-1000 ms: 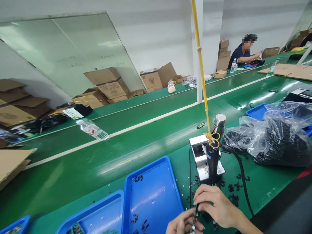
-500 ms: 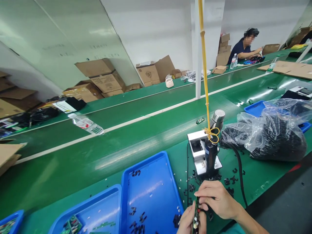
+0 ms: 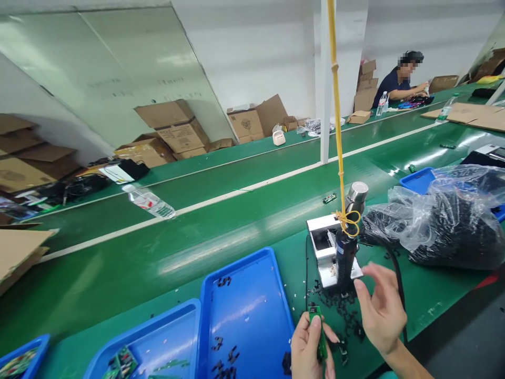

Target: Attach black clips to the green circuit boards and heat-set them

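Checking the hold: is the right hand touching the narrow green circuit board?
Apart. The head view shows a plain gap between the open right hand and the narrow green circuit board, which the left hand holds.

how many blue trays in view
4: a blue plastic tray at far left, a second and third at bottom centre, a fourth behind a clear plastic bag; more may be hidden.

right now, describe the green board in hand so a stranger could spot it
On the green workbench, find the large blue tray. Just right of it, the left hand grips a narrow green circuit board upright. Unlike the boards lying in the smaller blue tray, this one is in hand.
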Action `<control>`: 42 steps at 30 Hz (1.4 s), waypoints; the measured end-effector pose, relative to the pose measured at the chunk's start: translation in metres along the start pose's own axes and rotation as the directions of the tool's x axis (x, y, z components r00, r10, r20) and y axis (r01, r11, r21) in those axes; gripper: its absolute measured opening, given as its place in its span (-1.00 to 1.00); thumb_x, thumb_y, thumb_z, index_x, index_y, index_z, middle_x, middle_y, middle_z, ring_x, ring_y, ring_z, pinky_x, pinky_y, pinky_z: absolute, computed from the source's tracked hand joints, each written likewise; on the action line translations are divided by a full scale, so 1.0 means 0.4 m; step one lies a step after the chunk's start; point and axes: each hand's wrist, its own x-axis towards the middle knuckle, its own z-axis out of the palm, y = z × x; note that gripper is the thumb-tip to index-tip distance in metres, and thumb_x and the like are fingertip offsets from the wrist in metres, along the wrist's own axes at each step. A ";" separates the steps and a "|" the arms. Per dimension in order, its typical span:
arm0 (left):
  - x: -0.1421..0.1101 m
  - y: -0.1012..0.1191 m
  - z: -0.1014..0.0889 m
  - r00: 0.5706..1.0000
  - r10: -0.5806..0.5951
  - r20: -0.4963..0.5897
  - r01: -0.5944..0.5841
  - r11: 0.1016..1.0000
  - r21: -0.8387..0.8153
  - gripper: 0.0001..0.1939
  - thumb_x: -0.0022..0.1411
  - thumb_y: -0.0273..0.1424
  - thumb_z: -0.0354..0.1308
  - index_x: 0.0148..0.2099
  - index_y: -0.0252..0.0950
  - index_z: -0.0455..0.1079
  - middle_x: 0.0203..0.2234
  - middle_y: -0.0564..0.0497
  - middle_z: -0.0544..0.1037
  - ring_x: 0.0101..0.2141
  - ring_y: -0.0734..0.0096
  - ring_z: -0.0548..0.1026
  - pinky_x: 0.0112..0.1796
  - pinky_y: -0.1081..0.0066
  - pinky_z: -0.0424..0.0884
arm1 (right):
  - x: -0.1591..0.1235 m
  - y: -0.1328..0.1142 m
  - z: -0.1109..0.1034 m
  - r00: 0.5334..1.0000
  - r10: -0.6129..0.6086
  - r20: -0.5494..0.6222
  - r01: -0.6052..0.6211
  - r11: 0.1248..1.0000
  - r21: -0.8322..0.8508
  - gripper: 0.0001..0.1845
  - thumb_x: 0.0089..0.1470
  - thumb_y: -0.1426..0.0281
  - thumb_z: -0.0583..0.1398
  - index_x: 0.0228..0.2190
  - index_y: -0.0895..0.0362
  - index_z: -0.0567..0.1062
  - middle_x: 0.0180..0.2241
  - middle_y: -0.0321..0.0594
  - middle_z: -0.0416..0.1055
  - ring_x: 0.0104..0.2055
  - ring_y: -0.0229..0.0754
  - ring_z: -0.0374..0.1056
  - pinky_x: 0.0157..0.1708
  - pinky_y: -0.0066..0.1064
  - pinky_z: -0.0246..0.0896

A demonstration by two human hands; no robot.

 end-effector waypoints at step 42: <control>0.167 -0.169 0.079 0.979 0.190 -0.067 -0.167 0.952 0.256 -0.35 0.06 0.27 0.26 -0.33 -0.25 0.28 -0.62 0.16 0.50 -0.85 0.69 0.24 -0.83 0.66 0.11 | 0.077 -0.002 0.047 0.962 0.041 0.269 -0.109 0.964 0.241 -0.67 0.25 0.43 0.25 0.00 -0.02 0.31 -0.56 -0.49 0.34 -0.56 -0.24 0.34 -0.39 -0.28 0.37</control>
